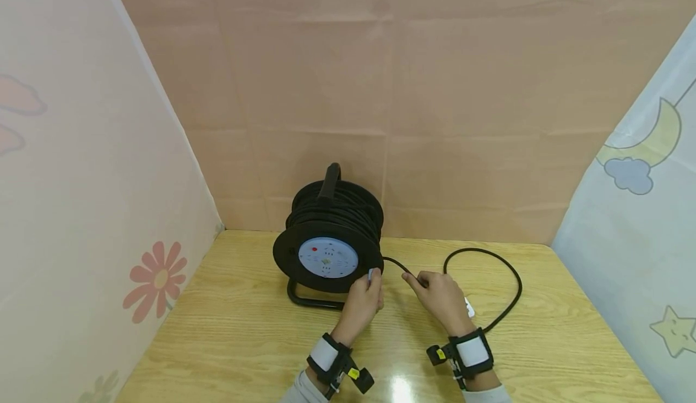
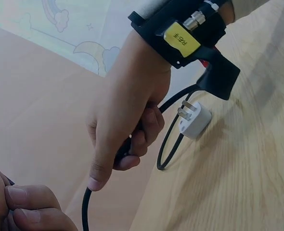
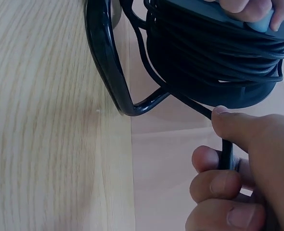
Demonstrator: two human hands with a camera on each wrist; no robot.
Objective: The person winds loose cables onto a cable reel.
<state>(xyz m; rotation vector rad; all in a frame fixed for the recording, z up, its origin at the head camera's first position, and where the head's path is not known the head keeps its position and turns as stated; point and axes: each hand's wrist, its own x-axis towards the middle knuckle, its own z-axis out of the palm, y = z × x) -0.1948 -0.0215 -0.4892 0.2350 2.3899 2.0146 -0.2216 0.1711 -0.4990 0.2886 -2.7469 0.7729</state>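
A black cable reel (image 1: 333, 229) stands on the table, with dark cord wound round its drum and a pale socket panel (image 1: 328, 258) on its front. At the right edge of the front disc, my left hand (image 1: 363, 300) grips a light blue knob (image 3: 262, 21). My right hand (image 1: 443, 300) holds the black cable (image 1: 397, 262) just right of the reel, fingers curled round it and thumb laid along it. Beyond that hand the cable loops over the table to a white plug (image 2: 196, 120), which lies partly hidden behind the hand in the head view.
The reel rests on a black tubular stand (image 1: 312, 302) on the wood-grain table (image 1: 228, 342). Behind rises a plain brownish backdrop (image 1: 462, 119). Printed white sheets flank both sides, a flower (image 1: 160, 279) on the left one and a moon (image 1: 652, 140) on the right.
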